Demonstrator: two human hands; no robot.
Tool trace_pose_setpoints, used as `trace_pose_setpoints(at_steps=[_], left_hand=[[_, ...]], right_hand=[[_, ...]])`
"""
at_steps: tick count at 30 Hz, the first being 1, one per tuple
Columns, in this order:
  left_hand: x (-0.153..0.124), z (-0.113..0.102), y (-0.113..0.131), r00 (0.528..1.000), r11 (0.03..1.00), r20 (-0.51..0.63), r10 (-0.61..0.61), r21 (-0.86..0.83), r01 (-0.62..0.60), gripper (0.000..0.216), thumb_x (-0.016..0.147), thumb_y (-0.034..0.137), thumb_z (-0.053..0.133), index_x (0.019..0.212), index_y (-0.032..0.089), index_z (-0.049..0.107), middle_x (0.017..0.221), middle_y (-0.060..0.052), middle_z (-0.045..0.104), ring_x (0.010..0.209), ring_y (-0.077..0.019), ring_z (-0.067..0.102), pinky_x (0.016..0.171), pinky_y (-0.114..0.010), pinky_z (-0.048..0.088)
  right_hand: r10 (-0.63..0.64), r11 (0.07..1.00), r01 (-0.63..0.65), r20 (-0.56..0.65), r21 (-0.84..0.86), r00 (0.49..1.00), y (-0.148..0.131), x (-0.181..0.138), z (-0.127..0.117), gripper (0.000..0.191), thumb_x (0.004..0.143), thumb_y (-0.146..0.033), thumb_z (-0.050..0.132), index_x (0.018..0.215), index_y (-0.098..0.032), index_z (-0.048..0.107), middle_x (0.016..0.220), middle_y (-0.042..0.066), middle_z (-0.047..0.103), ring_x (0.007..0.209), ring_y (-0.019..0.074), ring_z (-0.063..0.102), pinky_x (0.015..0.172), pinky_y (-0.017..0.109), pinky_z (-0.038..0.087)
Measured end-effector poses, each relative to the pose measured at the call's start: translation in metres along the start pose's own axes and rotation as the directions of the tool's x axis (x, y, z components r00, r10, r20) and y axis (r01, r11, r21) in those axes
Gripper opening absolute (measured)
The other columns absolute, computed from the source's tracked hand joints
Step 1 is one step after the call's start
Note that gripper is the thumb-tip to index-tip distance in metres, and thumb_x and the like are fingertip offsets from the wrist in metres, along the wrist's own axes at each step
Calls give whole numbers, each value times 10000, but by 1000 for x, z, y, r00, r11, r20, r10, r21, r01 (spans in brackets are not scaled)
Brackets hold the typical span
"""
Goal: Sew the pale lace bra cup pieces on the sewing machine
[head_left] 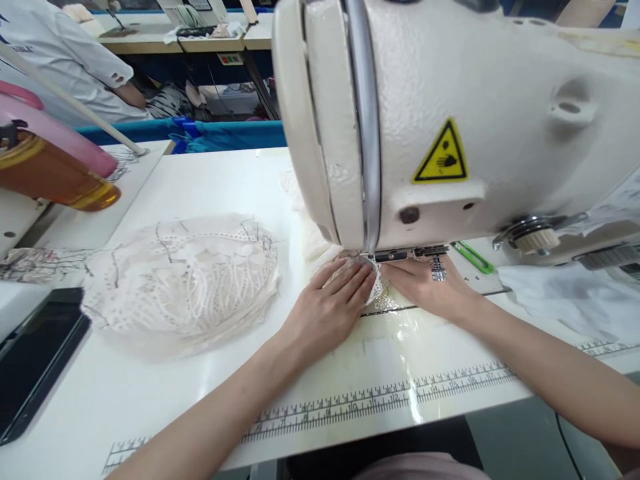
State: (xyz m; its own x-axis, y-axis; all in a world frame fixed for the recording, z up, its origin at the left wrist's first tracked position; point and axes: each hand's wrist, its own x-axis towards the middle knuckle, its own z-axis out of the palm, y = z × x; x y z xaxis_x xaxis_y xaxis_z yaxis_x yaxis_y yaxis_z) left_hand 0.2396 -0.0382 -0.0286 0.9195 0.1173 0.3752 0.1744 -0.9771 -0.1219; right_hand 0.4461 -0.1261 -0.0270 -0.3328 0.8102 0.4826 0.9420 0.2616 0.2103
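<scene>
White lace (377, 289) lies beneath the sewing machine's head (435, 100), pressed under the flat left hand (336, 301); the right hand's (434, 283) grip is unclear. Stitching looks unfinished; a lace pile (193, 287) lies apart at left.

Left hand (334, 307) covers part of the lace (376, 291) from me; right hand (434, 287) partly hidden behind the sewing machine (450, 80). Black device (37, 363), toward the worktop's (220, 183) left edge: cut off by my frame. Co-worker (75, 67) beyond the far-left corner: head out of frame. Ruler's (380, 400) finest marks: I can't read them.
</scene>
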Motion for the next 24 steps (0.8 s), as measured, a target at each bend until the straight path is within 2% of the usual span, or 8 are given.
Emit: trace_pose_setpoints(at_steps=[4, 9, 14, 18, 24], left_hand=[[-3, -2, -9, 999, 998, 38, 13, -65, -11, 423, 956, 151, 422, 1363, 121, 534, 1349, -97, 592, 1257, -241, 570, 1130, -480, 415], [-5, -7, -20, 996, 995, 82, 36, -91, -29, 404, 969, 150, 370, 1311, 107, 581, 1337, -94, 600, 1264, -241, 564, 1134, -493, 413], [-4, -7, -22, 996, 999, 83, 42, -23, -40, 377, 973, 149, 375, 1244, 78, 628, 1313, -120, 616, 1231, -262, 590, 1106, -496, 444], [-3, -6, -18, 997, 999, 70, 26, 17, -27, 390, 956, 133, 395, 1276, 49, 602, 1318, -149, 608, 1244, -279, 579, 1113, -494, 434], [-3, -4, -18, 997, 999, 74, 28, -30, -26, 411, 961, 131, 392, 1336, 81, 553, 1402, -110, 541, 1302, -259, 526, 1134, -474, 413]], right_hand=[[-45, 998, 42, -54, -40, 998, -3, 0, 3, 269, 849, -12, 506, 955, -191, 676, 1028, -26, 746, 709, 125, 602, 636, 334, 356], [-122, 993, 121, -31, -16, 992, -7, 6, 2, 293, 855, 25, 479, 953, -177, 668, 967, -15, 742, 797, 117, 598, 552, 311, 316], [-94, 994, 98, -99, 45, 991, -19, 7, 9, 216, 913, -36, 514, 988, -187, 648, 936, -27, 732, 900, 111, 610, 719, 294, 429], [-103, 991, 115, -158, 65, 982, -23, 8, 14, 190, 895, -28, 537, 888, -180, 651, 874, -46, 724, 909, 103, 617, 710, 274, 457], [-67, 987, 87, -146, 134, 987, -23, 7, 12, 222, 887, -8, 528, 878, -185, 662, 851, -47, 727, 896, 99, 629, 764, 268, 488]])
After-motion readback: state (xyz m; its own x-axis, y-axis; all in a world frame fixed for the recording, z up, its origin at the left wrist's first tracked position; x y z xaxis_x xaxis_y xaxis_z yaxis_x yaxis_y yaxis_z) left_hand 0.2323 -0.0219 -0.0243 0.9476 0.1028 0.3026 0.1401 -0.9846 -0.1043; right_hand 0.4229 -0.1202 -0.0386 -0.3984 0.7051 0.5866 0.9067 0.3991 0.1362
